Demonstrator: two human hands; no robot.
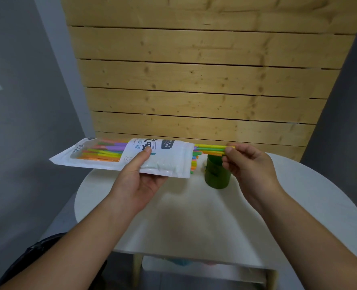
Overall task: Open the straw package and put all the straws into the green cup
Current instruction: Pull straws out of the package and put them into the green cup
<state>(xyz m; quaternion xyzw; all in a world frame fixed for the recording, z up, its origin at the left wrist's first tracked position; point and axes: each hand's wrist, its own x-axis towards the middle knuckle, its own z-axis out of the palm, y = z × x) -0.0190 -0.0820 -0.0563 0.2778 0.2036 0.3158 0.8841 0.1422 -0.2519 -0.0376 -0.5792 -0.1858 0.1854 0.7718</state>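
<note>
White tabletop (194, 216) below: left hand (141, 182) grips the straw package (169, 162) from underneath, thumb on top. Right hand (250, 164) pinches a few straws (210, 146) sticking out of its open end, above the green cup (217, 176) near the far edge.

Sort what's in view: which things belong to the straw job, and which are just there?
Job: straw package, held by left hand; straws, pinched by right hand; green cup.
Just there: white table; wooden slat wall.
</note>
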